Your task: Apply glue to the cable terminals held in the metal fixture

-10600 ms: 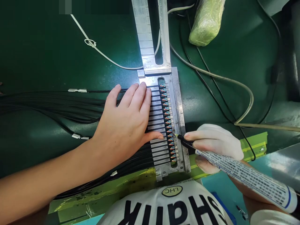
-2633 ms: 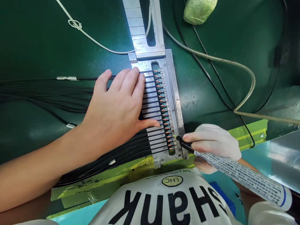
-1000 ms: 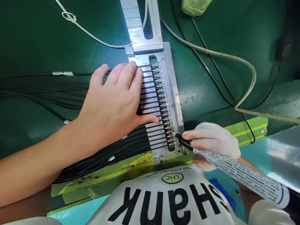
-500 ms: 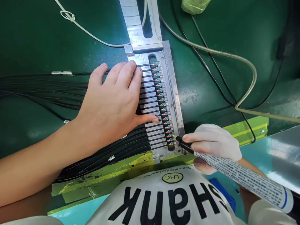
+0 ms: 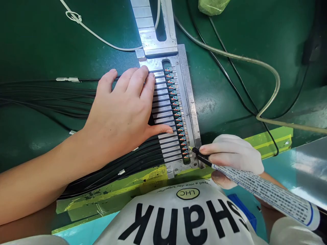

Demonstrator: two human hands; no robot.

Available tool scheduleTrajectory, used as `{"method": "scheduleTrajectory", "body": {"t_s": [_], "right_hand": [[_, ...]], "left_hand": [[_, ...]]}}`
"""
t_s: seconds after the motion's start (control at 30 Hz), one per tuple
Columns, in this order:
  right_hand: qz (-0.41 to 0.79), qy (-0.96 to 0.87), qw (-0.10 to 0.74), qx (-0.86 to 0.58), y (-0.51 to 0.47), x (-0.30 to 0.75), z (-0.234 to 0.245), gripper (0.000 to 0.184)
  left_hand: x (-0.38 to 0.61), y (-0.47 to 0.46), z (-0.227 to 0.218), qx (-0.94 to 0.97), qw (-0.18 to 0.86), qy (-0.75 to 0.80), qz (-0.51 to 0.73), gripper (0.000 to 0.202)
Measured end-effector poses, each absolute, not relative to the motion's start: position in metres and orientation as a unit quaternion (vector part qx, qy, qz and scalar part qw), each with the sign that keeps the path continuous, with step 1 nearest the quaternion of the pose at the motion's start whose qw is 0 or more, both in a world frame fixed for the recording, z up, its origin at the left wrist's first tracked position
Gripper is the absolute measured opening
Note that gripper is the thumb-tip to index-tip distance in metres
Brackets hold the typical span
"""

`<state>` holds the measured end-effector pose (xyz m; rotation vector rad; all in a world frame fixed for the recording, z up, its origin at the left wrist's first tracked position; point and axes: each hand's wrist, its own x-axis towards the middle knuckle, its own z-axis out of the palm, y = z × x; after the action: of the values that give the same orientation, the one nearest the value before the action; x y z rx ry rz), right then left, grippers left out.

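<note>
My left hand (image 5: 121, 109) lies flat and bare over a row of thin black cables (image 5: 167, 146), thumb stretched toward their ends. The cables lie side by side in a slotted metal fixture (image 5: 182, 58). Their stripped ends (image 5: 176, 103), with small orange and blue-green wires, line up over its long opening. In a white glove or finger covers, my right hand (image 5: 235, 156) grips a marker pen (image 5: 265, 190) with a white printed barrel and black front. The pen's pale tip is at the cable ends near the fixture's lower end; I cannot tell whether it touches them.
A raised metal arm (image 5: 146, 32) stands at the fixture's far end. On the green table (image 5: 214, 102), a beige cord (image 5: 270, 68) and black cords run at the right. Yellow-green tape (image 5: 145, 175) follows the near edge. A greenish wrapped lump (image 5: 213, 6) sits at the top.
My right hand and the marker pen have shifted very slightly to the right. My left hand, the cables and the fixture stay where they were.
</note>
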<state>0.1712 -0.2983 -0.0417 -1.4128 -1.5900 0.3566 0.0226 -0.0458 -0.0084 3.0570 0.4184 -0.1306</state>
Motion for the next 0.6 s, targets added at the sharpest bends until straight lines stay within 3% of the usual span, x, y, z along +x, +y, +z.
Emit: {"method": "scheduleTrajectory", "body": {"t_s": [0.2,0.47,0.6], "right_hand": [[0.143,-0.648,0.476,-0.576,-0.2986,0.1712,-0.0430,0.023],[0.154,-0.659,0.452,-0.582,-0.2960,0.1743,-0.0394,0.026],[0.153,-0.660,0.454,-0.579,-0.2947,0.1746,-0.0411,0.027]], "left_hand": [[0.0235,-0.0467,-0.0082,0.989,0.033,0.136,-0.047,0.131],[0.0225,-0.0457,-0.0063,0.980,0.092,0.164,-0.062,0.105],[0.0224,-0.0458,-0.0056,0.975,0.128,0.173,-0.058,0.103]]}}
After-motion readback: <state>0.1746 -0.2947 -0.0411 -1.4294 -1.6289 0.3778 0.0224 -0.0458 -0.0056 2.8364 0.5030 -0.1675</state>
